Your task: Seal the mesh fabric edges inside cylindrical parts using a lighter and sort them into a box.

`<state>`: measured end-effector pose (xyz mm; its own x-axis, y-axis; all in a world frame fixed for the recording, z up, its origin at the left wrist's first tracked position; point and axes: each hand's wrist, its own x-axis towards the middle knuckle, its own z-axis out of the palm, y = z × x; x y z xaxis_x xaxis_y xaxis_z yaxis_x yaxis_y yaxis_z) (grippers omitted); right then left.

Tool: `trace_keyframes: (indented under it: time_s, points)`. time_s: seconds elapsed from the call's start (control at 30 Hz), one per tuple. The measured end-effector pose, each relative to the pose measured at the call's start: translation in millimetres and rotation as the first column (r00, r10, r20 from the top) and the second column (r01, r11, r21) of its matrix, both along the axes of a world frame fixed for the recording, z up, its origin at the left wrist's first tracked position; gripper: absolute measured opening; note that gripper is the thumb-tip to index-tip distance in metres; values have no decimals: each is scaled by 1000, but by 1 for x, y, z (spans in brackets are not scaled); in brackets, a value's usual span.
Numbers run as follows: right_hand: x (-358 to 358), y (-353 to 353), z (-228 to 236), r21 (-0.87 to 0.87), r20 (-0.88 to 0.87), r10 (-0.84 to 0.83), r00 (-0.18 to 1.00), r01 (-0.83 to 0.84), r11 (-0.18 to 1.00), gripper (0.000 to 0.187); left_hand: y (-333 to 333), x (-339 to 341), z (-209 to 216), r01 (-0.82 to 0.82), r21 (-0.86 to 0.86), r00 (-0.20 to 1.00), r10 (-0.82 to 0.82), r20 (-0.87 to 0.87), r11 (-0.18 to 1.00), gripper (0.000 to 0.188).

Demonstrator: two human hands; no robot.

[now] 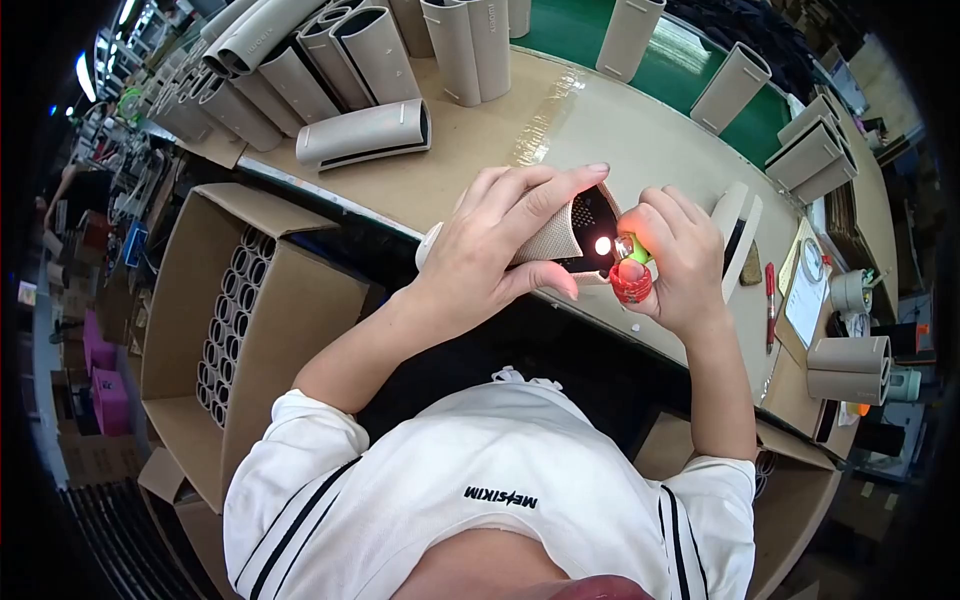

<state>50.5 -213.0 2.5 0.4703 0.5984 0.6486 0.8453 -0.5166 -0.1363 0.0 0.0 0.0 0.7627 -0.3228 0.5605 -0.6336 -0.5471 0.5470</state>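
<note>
My left hand (485, 245) is wrapped around a beige fabric-covered speaker shell (552, 240), its open end turned toward the right. Dark perforations show inside the shell. My right hand (688, 255) grips a small lighter (626, 246) with a metal head and a bit of green body. A bright glow (603, 245) sits at the lighter's head, right at the shell's open mouth, and tints my nearby fingers orange. Around my right thumb is a red wrap (632, 286). Both hands are above the table's near edge.
More beige shells (365, 133) lie and stand at the back left; others stand on the green belt (570, 25). A cardboard box (270, 330) full of shells is at my left. To the right are a red pen (770, 300), a paper sheet (803, 285) and shells (848, 368).
</note>
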Motion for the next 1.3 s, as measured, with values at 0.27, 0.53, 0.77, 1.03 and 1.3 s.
trace_keyframes:
  time_s: [0.27,0.53,0.77,1.03,1.3]
  points:
    - [0,-1,-3,-30,120,25,992,-22,999,39,2,5,1,-12,-48,997,16,76,999,77]
    - [-3,0,-6,-27,193,-12,981,18,999,37,1,4,1,-48,-56,997,51,61,997,78]
    - [-24,12,-7,138,314,-88,945,46,989,21,2,4,3,-89,-53,996,90,13,995,83]
    - [-33,19,-11,289,-15,6,1000,-1,957,15,6,17,0,-21,-69,999,19,-31,997,83]
    - [-33,24,-33,418,-204,-12,979,98,903,17,-7,17,-34,-79,-258,946,154,284,963,42]
